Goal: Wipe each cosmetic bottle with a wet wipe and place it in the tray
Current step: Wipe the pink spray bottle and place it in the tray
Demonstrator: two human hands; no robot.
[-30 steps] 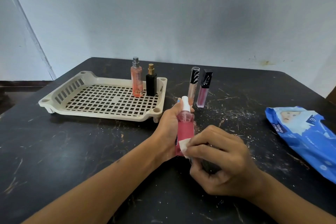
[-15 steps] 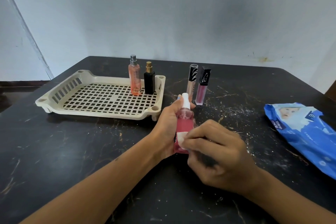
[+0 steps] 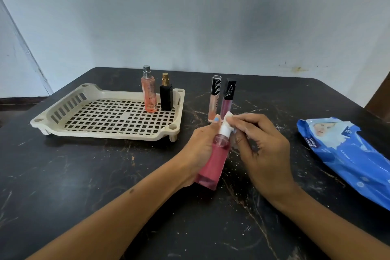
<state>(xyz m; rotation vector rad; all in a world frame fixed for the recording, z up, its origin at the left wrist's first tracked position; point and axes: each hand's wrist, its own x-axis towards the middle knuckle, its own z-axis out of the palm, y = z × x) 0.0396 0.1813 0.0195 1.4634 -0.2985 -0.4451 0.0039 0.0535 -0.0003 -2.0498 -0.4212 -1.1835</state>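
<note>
My left hand [image 3: 200,150] grips a pink spray bottle [image 3: 213,162] with a white cap, tilted above the dark table. My right hand [image 3: 261,150] pinches a small white wet wipe [image 3: 229,117] against the bottle's cap. A cream slotted tray [image 3: 63,110] lies at the left, holding an upright orange spray bottle [image 3: 149,91] and a black bottle [image 3: 166,94] with a gold top in its far right corner. Two lip gloss tubes stand just right of the tray, one pale [image 3: 214,99] and one dark pink [image 3: 227,97].
A blue pack of wet wipes [image 3: 346,154] lies at the table's right edge. The black marbled table [image 3: 84,175] backs onto a grey wall. A brown object shows at the far right edge.
My right hand has slid the wipe up from the bottle's lower body to its white cap. The bottle now tilts more, its base nearer to me.
</note>
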